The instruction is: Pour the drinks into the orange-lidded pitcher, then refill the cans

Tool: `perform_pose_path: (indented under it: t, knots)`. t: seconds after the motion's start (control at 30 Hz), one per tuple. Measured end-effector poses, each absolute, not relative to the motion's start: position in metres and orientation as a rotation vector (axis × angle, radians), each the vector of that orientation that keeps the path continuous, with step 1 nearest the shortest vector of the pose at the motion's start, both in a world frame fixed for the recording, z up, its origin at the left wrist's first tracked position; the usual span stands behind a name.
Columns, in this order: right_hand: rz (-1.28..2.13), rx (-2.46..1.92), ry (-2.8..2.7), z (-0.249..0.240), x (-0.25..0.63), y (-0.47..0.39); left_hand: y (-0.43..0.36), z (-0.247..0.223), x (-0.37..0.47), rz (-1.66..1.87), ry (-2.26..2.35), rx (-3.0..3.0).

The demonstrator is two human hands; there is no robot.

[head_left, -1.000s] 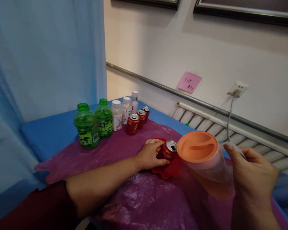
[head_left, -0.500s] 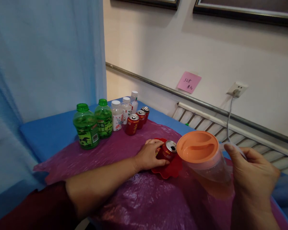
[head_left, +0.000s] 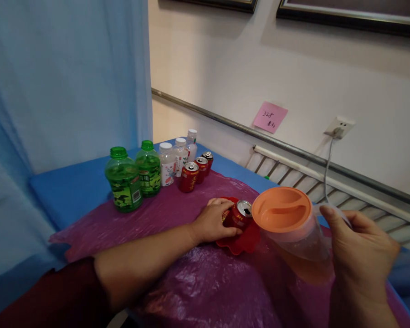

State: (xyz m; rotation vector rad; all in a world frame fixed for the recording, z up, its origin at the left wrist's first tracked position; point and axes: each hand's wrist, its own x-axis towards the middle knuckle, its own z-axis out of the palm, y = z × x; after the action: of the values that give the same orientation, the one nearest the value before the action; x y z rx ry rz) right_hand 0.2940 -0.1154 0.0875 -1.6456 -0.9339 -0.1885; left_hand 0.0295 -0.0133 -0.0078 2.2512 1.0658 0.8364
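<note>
My left hand [head_left: 214,220] grips a red drink can [head_left: 238,219] with an opened top. The can tilts slightly to the right above a red scalloped mat [head_left: 238,244]. My right hand [head_left: 360,248] is closed around the clear handle of a plastic pitcher [head_left: 304,253]. The pitcher leans left, and its orange lid [head_left: 283,210] is level with the can's top, its rim close to or touching the can. Brownish liquid lies in the pitcher. I cannot make out any stream between the two.
Two green bottles [head_left: 125,182], several white-capped bottles [head_left: 167,166] and three red cans [head_left: 189,177] stand to the back left on purple plastic sheeting [head_left: 205,282] and a blue cover [head_left: 71,168]. A radiator [head_left: 294,175] and a plugged cord [head_left: 325,171] line the wall.
The whole view has shifted very slightly. Both hands, the can and the pitcher hold almost the same positions.
</note>
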Motion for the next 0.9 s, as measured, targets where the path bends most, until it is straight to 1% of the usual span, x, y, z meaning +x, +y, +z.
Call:
perform_pose_path:
  t: [0.6,0.9]
  knots:
    - [-0.212,-1.693,-0.926,0.0916,0.2898,-0.117,-0.0131,-0.0095,0.0295,0.838,1.075,2.259]
    - [-0.235,-1.643,-0.933,0.0873,0.2916,-0.116,-0.0142,-0.0087,0.029,0.848,1.074,2.266]
